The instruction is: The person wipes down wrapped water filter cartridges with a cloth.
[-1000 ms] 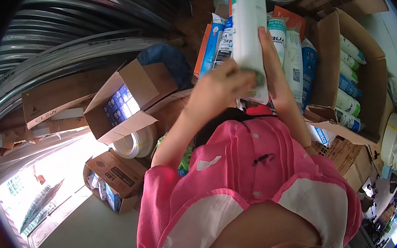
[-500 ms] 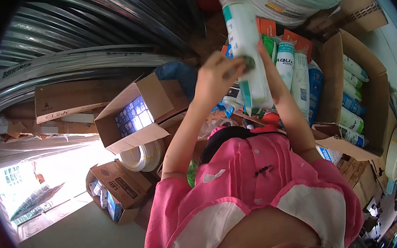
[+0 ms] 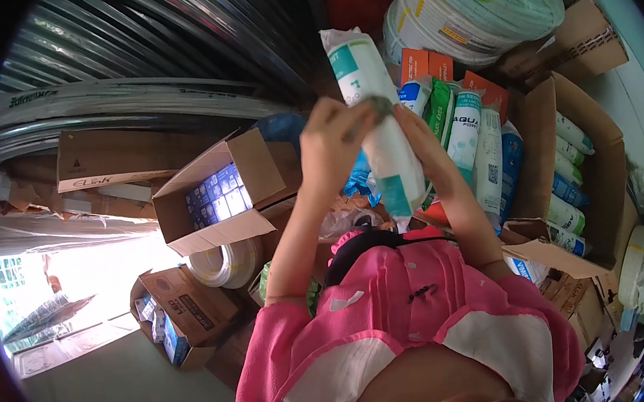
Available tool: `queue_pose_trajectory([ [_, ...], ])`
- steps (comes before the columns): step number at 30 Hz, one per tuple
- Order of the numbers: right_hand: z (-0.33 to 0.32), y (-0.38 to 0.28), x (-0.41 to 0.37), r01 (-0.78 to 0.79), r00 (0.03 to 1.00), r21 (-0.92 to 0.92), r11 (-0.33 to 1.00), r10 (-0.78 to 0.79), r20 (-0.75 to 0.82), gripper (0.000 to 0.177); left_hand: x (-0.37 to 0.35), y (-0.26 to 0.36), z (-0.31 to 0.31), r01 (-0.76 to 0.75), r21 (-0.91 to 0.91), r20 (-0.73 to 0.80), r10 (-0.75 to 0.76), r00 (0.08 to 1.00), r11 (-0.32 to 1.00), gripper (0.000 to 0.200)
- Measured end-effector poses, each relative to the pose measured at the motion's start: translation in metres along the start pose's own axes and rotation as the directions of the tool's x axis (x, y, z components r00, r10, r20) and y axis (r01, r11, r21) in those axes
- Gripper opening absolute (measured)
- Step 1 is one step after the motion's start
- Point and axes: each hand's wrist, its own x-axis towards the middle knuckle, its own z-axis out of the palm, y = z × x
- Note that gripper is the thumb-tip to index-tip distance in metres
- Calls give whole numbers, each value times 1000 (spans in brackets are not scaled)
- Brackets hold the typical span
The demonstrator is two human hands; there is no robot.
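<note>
A plastic-wrapped white and teal cartridge, looking like a water filter, is tilted in front of my chest. My right hand is closed around its right side. On the label side, my left hand pinches a small grey-green wad, perhaps a rag or sponge, blurred, against the wrapping. Just right of my right hand, similar wrapped cartridges stand in a row, among them an AQUA-labelled one, a green one and a white one with a printed code.
An open carton of wrapped cartridges stands at right. Coiled white hose lies behind, beside orange boxes. To the left are an open carton with blue-printed boxes, a smaller carton, and stacked metal pipes.
The cartridge and both hands have shifted left and somewhat down, toward my body. More of the standing row now shows behind them. The wad stays against the cartridge.
</note>
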Motion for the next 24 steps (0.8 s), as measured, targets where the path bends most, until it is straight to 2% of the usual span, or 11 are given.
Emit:
queue_pose_trajectory([
  [3, 9, 5, -3, -42, 998, 26, 999, 41, 55, 47, 30, -16, -4, 141, -22, -211, -143, 967, 990, 19],
  [6, 14, 11, 4, -57, 994, 96, 994, 48, 95, 47, 20, -12, -19, 67, 84, -123, -56, 991, 994, 18],
  [8, 22, 1, 4, -67, 994, 133, 989, 55, 93, 47, -10, 2, -27, 55, 74, 63, -60, 996, 996, 16],
  [10, 26, 3, 7, -84, 996, 158, 984, 88, -17, 48, -43, 19, -32, 80, -42, 201, -70, 977, 996, 16],
  [12, 24, 11, 13, -131, 990, 79, 988, 126, 70, 48, -63, 34, -38, 161, 19, 328, -158, 931, 987, 16],
  [15, 32, 24, 18, -178, 983, 76, 981, 180, -29, 47, -58, 22, -43, 214, -46, 237, -197, 951, 976, 17],
  [16, 31, 25, 17, -198, 980, 60, 978, 198, 11, 46, -46, 19, -45, 143, 61, 123, -149, 981, 988, 19],
  [18, 29, 25, 14, -234, 969, 30, 972, 231, 91, 45, -20, 9, -51, 134, 226, -87, -117, 989, 965, 19],
  [21, 35, 22, 8, -267, 962, -37, 963, 269, 38, 46, 7, -17, -48, 204, 153, -374, -134, 918, 967, 19],
  [22, 33, 23, 8, -274, 961, -52, 960, 275, 25, 46, 4, -15, -47, 198, 143, -337, -140, 931, 970, 19],
  [24, 32, 20, 8, -237, 966, 77, 969, 226, 126, 49, -5, -5, -43, 187, 118, -262, -151, 953, 975, 20],
])
